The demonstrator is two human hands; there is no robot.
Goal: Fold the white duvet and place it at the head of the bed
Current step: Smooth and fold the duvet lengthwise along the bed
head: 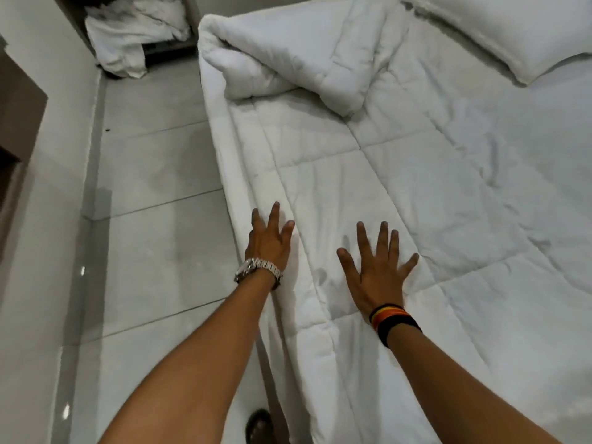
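Note:
The white quilted duvet lies spread along the left side of the bed, with its far end bunched and folded over on itself. My left hand, with a metal watch on the wrist, presses flat on the duvet's left edge where it hangs over the mattress side. My right hand, with a striped wristband, lies flat with fingers spread on top of the duvet. Neither hand holds anything.
A white pillow lies at the bed's far right. The white bedsheet shows to the right of the duvet. Crumpled white linen lies on the tiled floor at the far left. A wall runs along the left.

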